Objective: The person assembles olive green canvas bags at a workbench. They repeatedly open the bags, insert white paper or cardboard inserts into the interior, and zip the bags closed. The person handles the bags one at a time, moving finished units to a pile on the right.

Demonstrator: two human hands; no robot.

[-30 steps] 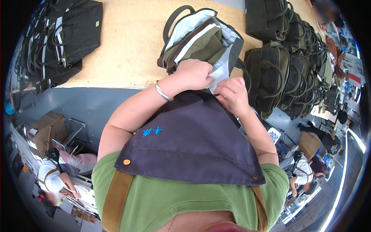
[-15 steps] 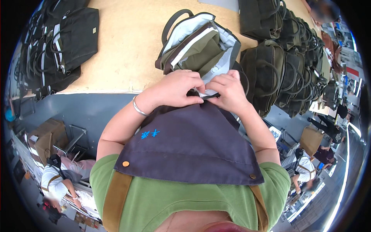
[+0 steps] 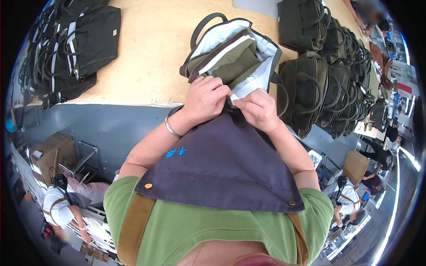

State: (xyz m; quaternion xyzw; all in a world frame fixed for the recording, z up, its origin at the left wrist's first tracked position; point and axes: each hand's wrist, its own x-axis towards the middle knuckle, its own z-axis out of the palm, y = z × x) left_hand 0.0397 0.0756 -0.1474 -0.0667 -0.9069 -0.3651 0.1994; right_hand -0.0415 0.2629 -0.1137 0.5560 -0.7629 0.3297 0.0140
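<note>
An open handbag (image 3: 242, 62) lies in front of me at the table's near edge, with pale lining, olive inner pockets and a dark brown zipper strip. Its near rim is pulled toward me. My left hand (image 3: 205, 98) is closed, thumb and fingers pinching the bag's near edge, where a bit of white lining shows. Close beside it, my right hand (image 3: 258, 108) pinches the same pale lining edge between thumb and fingertips. Exactly what lies between the fingertips is partly hidden. One dark handle loop (image 3: 208, 29) stands up at the far side.
Dark bags (image 3: 95, 42) are piled on the left of the tan table (image 3: 151, 53). Several rows of olive-black bags (image 3: 306, 84) with upright handles stand close on the right. A cardboard box (image 3: 55, 153) is on the floor at left. Other people work behind on both sides.
Both hands have shifted grip on the near rim; the left is more upright and the right has come lower, fingertips now pinching the lining. The bag has shifted slightly right.
</note>
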